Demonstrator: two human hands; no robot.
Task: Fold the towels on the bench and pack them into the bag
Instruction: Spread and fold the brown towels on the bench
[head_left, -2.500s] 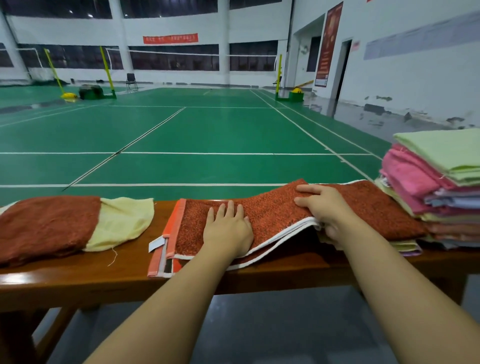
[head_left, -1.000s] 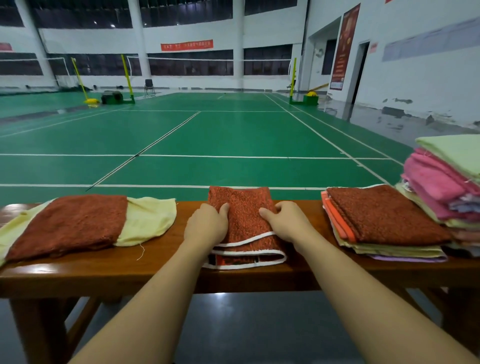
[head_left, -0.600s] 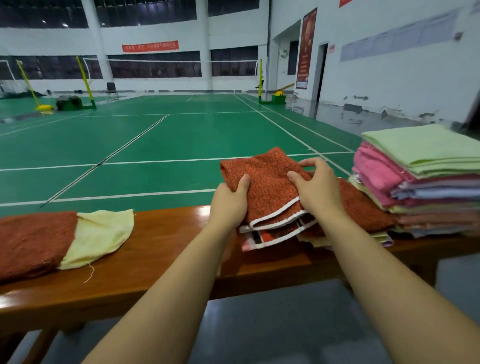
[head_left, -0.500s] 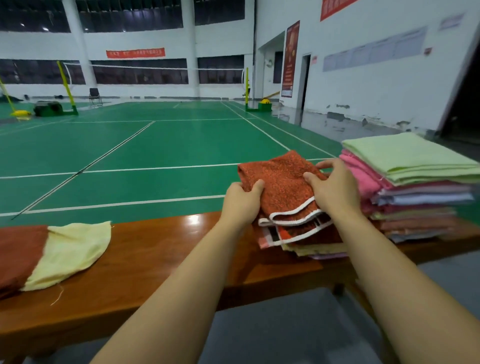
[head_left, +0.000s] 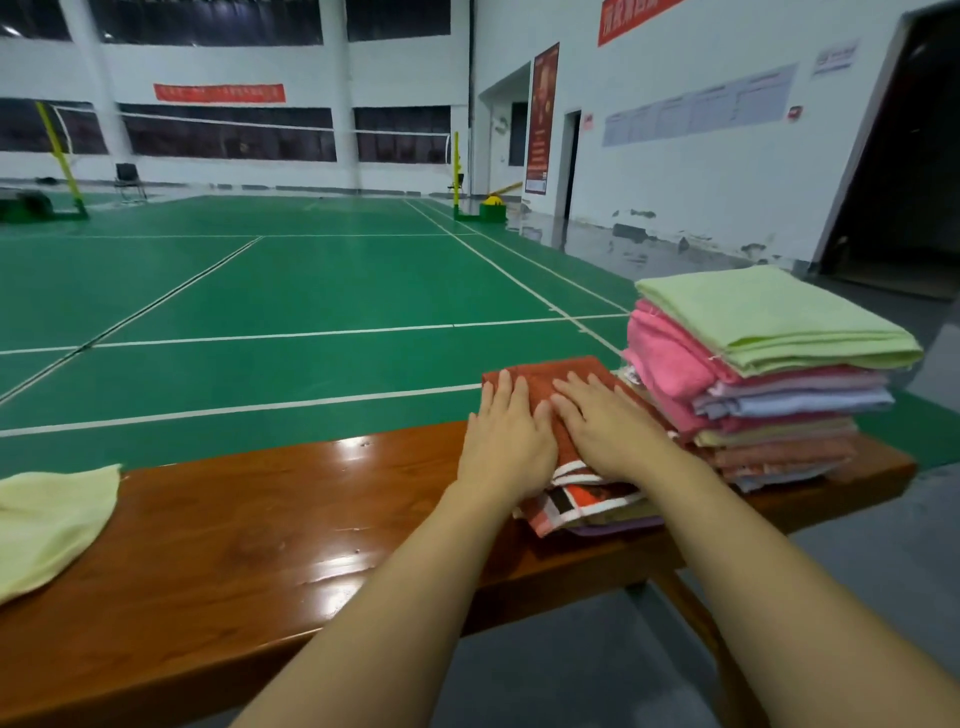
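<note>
The left hand (head_left: 506, 441) and the right hand (head_left: 605, 436) lie flat, side by side, on top of the red towel (head_left: 545, 379). The fingers are straight and press down. They do not grip anything.

A moment ago both hands held this towel up by its sides and carried it to the right. Now it is down on the small pile (head_left: 587, 512) of folded towels, and the hands have let go and pat it flat. So this towel is folded and put away on its pile. The next one can be picked up, I think.

The red towel is fuzzy and folded into a small, thick square. A white stripe runs along its near edge. Under it are orange, white and purple layers. The pile sits on the shiny brown bench (head_left: 260, 530), just beside the tall stack (head_left: 769, 374) of pink, blue and green towels.

At the far left of the bench lies a yellow towel (head_left: 47, 519), not folded yet. No bag can be seen, so packing has not started here.
</note>
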